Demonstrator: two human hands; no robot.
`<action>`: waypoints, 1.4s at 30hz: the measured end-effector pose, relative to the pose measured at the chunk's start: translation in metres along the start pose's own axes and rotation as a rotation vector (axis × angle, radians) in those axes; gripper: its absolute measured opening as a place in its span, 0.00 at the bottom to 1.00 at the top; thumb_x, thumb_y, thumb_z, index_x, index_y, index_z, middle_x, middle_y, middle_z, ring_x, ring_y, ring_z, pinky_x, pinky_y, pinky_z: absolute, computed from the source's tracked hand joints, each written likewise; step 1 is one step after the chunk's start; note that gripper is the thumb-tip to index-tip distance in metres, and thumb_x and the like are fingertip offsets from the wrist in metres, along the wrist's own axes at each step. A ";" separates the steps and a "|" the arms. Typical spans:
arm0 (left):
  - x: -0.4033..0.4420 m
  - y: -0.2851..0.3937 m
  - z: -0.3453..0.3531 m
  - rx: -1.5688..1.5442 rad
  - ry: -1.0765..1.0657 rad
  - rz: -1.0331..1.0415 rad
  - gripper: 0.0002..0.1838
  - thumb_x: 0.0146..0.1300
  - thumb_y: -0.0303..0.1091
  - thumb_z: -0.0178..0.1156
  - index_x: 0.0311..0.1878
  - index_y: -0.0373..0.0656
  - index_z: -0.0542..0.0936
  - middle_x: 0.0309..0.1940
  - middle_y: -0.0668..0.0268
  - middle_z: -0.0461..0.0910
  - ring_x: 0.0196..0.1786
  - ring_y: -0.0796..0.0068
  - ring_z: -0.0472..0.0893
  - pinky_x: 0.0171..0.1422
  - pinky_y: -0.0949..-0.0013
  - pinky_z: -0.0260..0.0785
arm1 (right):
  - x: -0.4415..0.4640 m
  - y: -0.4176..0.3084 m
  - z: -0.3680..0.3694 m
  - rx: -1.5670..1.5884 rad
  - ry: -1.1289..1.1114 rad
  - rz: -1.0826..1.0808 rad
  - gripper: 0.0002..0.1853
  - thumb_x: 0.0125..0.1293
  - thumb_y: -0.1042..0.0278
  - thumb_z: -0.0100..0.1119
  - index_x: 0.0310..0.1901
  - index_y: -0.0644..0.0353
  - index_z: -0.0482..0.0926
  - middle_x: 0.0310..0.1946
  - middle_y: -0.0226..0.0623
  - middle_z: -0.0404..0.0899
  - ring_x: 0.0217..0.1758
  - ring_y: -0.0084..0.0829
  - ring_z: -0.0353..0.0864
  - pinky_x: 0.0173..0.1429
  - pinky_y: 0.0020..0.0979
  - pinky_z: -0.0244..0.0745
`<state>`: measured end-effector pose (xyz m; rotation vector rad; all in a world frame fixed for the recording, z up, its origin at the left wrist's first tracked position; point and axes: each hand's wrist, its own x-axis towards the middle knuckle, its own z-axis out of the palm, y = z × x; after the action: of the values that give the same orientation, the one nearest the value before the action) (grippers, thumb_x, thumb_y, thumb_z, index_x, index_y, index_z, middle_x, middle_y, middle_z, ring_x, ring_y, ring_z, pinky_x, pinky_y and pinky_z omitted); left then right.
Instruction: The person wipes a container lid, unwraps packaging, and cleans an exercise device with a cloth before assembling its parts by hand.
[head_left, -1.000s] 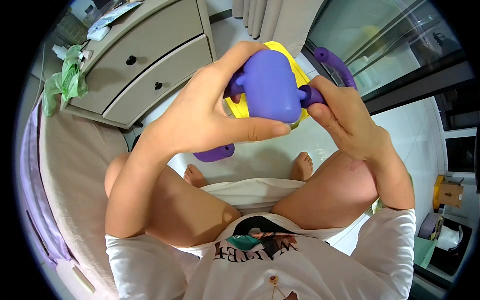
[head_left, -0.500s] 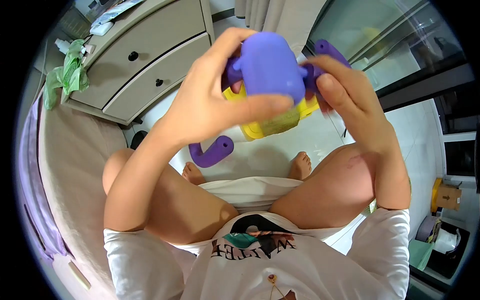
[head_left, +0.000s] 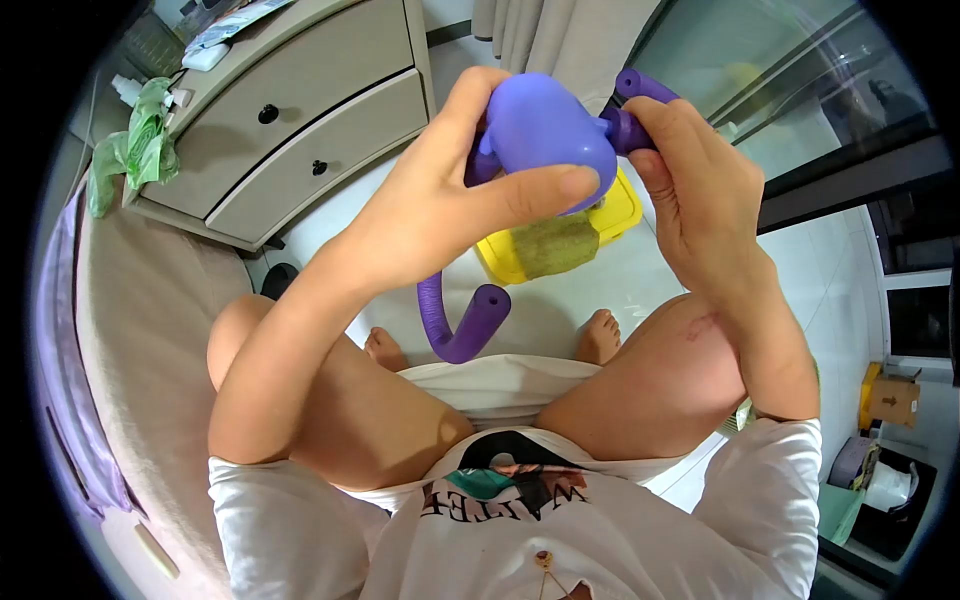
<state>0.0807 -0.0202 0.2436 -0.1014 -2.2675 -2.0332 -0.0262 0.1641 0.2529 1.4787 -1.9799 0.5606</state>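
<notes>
Held up in front of me is a smooth, violet-blue rounded body [head_left: 548, 128] with a dark purple bent tube [head_left: 462, 330] hanging below it and another purple tube end [head_left: 645, 87] at its right. My left hand [head_left: 440, 185] wraps round the body's left side, thumb laid across its lower front. With thumb and fingers, my right hand [head_left: 705, 180] pinches the dark purple joint [head_left: 625, 130] where the right tube meets the body. What kind of device this is, I cannot tell. The fingers behind the body are hidden.
Below the hands, a yellow box [head_left: 620, 215] with a greenish-brown patch [head_left: 556, 246] on top stands on the white tiled floor. A beige drawer cabinet [head_left: 300, 120] is at the upper left, a padded seat edge [head_left: 150, 330] at left, a glass door [head_left: 780, 90] at upper right.
The violet-blue body has tilted, and its rounded end shows more. The hanging tube has swung right and down. My right hand has shifted slightly along the right joint, still gripping it.
</notes>
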 end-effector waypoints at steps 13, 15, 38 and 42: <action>0.001 0.001 0.009 0.132 0.029 -0.006 0.33 0.55 0.41 0.66 0.60 0.41 0.61 0.45 0.63 0.70 0.48 0.75 0.70 0.54 0.72 0.64 | 0.006 0.005 -0.015 0.499 -0.314 0.266 0.14 0.65 0.62 0.52 0.48 0.60 0.72 0.32 0.42 0.76 0.33 0.40 0.76 0.36 0.34 0.69; 0.002 0.005 0.011 0.149 0.058 -0.009 0.34 0.54 0.41 0.67 0.60 0.41 0.62 0.44 0.63 0.70 0.47 0.74 0.71 0.54 0.72 0.64 | 0.006 0.005 -0.015 0.566 -0.300 0.279 0.18 0.65 0.58 0.53 0.52 0.60 0.71 0.35 0.43 0.76 0.35 0.39 0.76 0.38 0.33 0.69; 0.011 0.004 -0.035 0.263 -0.443 -0.033 0.21 0.71 0.46 0.43 0.38 0.36 0.75 0.24 0.71 0.70 0.28 0.83 0.68 0.34 0.78 0.62 | -0.005 0.006 -0.005 0.898 -0.202 0.318 0.33 0.44 0.61 0.64 0.54 0.60 0.68 0.38 0.38 0.77 0.39 0.28 0.77 0.46 0.27 0.71; 0.009 -0.004 -0.028 0.128 -0.510 -0.111 0.22 0.71 0.47 0.43 0.34 0.37 0.75 0.22 0.71 0.71 0.26 0.84 0.69 0.30 0.79 0.63 | -0.007 0.003 -0.006 0.832 -0.200 0.217 0.33 0.42 0.59 0.62 0.53 0.61 0.68 0.36 0.40 0.78 0.37 0.33 0.79 0.43 0.29 0.74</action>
<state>0.0719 -0.0486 0.2432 -0.5552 -2.7435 -2.0940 -0.0265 0.1732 0.2526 1.8342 -2.1928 1.5197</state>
